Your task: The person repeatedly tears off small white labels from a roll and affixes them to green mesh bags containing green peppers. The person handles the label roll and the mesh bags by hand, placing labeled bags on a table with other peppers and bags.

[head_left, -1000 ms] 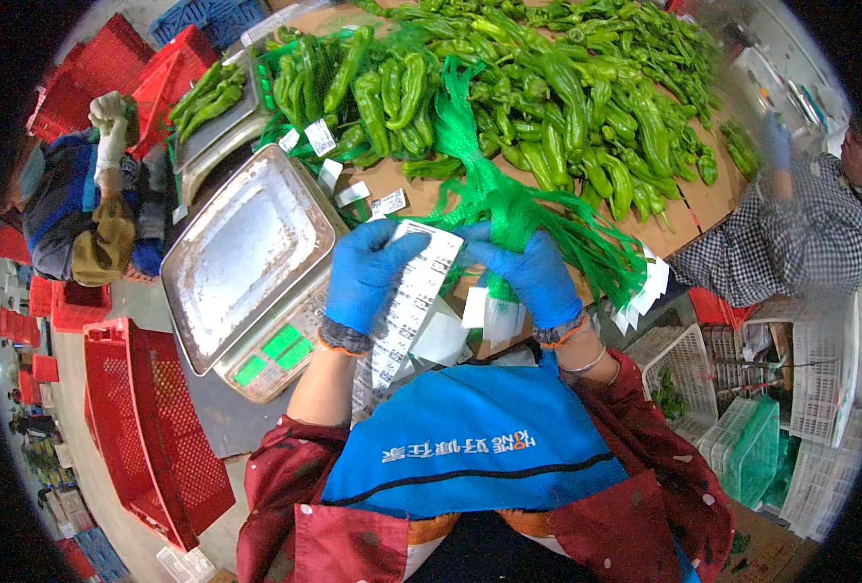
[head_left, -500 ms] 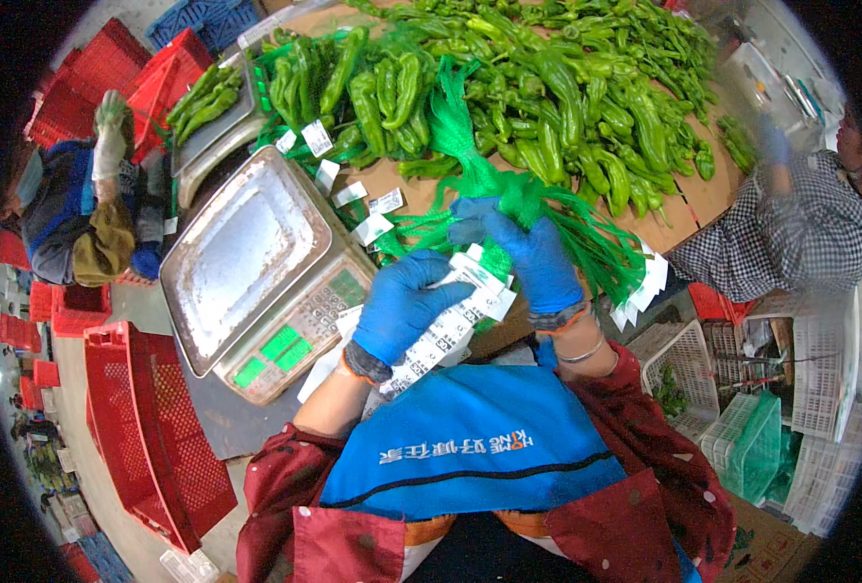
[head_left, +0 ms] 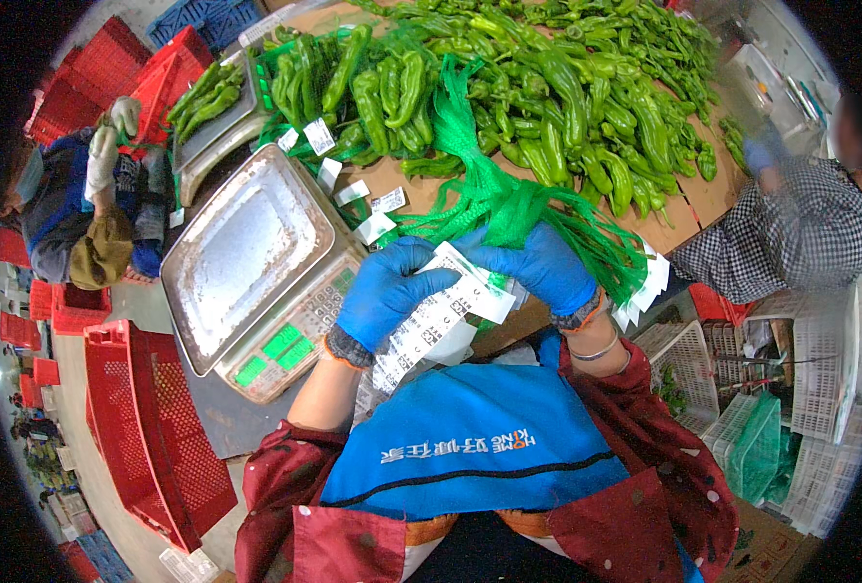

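My left hand (head_left: 382,296), in a blue glove, is closed on a long strip of white printed labels (head_left: 419,338) that hangs toward my apron. My right hand (head_left: 545,270), gloved in blue too, is closed beside it at the gathered end of a green mesh bag (head_left: 508,216), its fingertips partly behind the labels and the net. Between both hands lies a white label (head_left: 492,299) over a bit of green netting. More green net bags with white tags (head_left: 649,282) fan out to the right of my right hand.
A weighing scale (head_left: 246,257) stands left of my hands. Green peppers (head_left: 567,97) heap across the table, some in nets. A second scale (head_left: 219,126) holds peppers. Red crates (head_left: 149,428) stand at left, white baskets (head_left: 683,369) at right. Two co-workers flank the table.
My right hand has come down and its fingers have moved behind the labels. My left hand has lifted slightly, raising the label strip. The co-worker's gloved hands at left have shifted.
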`<state>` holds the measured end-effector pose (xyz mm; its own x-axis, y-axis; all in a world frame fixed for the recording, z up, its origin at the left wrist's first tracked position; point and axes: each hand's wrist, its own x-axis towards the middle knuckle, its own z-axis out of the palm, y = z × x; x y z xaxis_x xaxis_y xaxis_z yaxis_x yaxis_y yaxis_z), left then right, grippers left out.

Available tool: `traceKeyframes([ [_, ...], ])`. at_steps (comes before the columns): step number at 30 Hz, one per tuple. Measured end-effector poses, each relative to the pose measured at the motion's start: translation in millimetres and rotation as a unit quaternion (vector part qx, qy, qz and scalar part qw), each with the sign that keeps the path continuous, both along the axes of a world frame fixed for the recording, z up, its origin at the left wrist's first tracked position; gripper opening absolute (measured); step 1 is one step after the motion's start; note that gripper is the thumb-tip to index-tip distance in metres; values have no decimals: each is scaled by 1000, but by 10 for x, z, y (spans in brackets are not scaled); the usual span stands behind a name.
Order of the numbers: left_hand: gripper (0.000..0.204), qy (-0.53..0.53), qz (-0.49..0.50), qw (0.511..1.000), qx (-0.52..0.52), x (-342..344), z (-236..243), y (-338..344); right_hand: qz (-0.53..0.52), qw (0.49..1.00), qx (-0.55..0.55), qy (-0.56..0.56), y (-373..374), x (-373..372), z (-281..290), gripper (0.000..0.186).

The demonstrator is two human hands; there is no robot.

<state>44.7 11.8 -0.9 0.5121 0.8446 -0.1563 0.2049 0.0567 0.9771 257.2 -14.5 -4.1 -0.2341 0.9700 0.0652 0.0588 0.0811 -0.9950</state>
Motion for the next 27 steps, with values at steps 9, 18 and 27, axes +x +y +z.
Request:
traceKeyframes([
  [9,20,-5,-7,999,-46,-20,46,36,-7,1000,-16,-22,-11,10,2,24],
  [18,19,6,-7,1000,-11,6,57,26,-5,1000,-7,-4,-29,-12,26,22],
  [27,19,16,22,985,169,25,-203,47,-1,999,-9,-34,-93,-81,-27,27],
])
